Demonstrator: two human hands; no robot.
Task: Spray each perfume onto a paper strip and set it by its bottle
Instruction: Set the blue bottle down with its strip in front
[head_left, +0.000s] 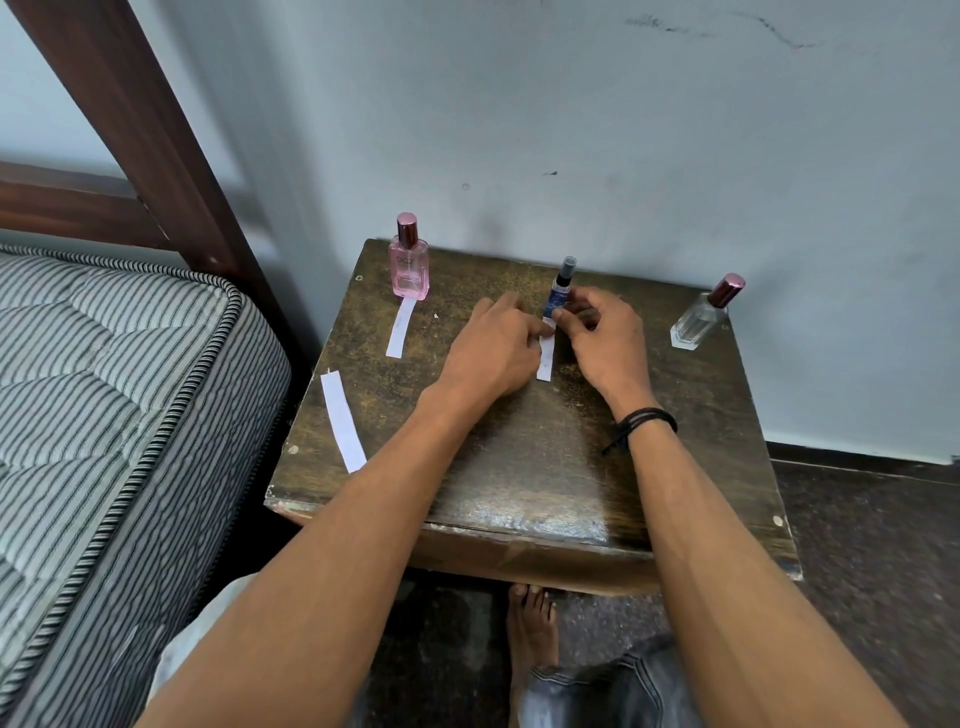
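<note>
A slim blue spray bottle (560, 288) stands at the back middle of the wooden table (519, 467). Right in front of it lies a white paper strip (545, 358); my left hand (493, 348) and my right hand (602, 338) both pinch its far end. A pink perfume bottle (409, 260) stands at the back left with a white strip (401, 327) lying before it. At the back right stands a clear bottle (701, 317) with a dark red cap and no strip by it. Another loose strip (343, 421) lies near the table's left edge.
The table is pushed against a pale blue wall (571, 130). A striped mattress (104, 389) on a dark wooden bed frame (156, 130) borders the table's left side. My bare foot (532, 623) rests on the dark floor below the front edge.
</note>
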